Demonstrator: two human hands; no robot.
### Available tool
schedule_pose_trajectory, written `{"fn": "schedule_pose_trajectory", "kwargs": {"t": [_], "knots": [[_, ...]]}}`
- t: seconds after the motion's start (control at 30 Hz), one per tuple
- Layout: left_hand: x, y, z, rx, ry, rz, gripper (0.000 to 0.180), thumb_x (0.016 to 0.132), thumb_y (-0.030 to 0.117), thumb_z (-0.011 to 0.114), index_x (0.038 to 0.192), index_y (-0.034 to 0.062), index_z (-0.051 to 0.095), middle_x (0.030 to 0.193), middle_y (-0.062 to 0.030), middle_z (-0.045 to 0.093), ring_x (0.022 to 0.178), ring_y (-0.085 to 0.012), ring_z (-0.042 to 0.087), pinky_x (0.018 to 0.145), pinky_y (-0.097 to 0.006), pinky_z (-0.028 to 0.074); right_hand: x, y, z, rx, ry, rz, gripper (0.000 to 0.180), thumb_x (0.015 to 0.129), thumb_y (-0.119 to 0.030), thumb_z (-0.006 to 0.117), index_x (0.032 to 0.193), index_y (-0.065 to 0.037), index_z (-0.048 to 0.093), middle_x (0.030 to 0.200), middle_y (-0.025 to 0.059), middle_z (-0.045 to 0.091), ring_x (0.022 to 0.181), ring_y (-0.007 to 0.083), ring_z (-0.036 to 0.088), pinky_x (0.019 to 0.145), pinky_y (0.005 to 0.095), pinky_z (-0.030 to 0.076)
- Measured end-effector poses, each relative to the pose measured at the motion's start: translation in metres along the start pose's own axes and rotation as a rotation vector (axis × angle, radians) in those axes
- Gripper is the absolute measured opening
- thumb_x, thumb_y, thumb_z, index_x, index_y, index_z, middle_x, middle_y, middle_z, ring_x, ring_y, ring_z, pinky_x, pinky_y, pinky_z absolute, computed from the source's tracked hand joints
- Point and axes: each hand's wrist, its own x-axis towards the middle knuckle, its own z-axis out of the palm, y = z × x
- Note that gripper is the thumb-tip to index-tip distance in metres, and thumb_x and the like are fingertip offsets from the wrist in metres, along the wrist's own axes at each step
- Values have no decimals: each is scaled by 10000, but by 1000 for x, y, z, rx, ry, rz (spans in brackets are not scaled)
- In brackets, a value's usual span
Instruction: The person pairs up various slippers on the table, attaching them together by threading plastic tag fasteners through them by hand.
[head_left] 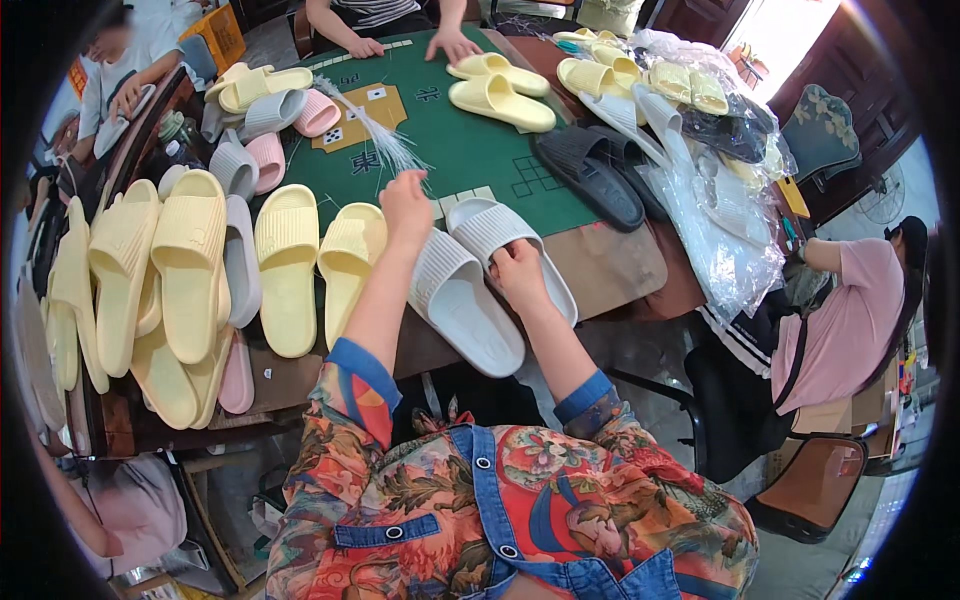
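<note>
A pair of grey slides lies at the table's near edge: the left grey slide (468, 318) and the right grey slide (487, 222). My right hand (520, 272) is closed on the right one, its fingers at the edge of the ribbed strap. Above the left slide, my left hand (407, 207) is pinched, its fingertips beside a bundle of thin white plastic strands (375, 138). What sits between those fingertips is too small to make out. Just left of my left forearm are two yellow slides, the nearer one (353, 245) partly behind it.
Several yellow slides (190, 250) are stacked on the left, with grey and pink slides (317, 113) behind. Black slides (590, 170) and clear-bagged slides (725, 200) lie on the right. Across the green mat (450, 150), another person's hand (452, 44) is near yellow slides (500, 103).
</note>
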Motion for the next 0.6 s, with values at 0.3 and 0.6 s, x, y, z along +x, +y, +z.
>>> {"fn": "schedule_pose_trajectory", "kwargs": {"t": [0.3,0.6], "knots": [[-25,7,-23,-1137,-73,-635,268,964,224,393,1039,63,594,770,20,538,661,-44,458,612,-206,416,-26,-8,-9,91,-56,-62,103,810,-81,542,761,10,538,617,40,561,520,84,504,469,234,392],[-41,28,-38,-516,-212,-61,281,942,185,397,1071,7,572,907,-153,570,798,-207,571,714,-304,460,-17,-63,24,-446,-175,-683,272,839,-94,564,1098,-24,521,801,133,628,649,216,585,586,302,460]]}}
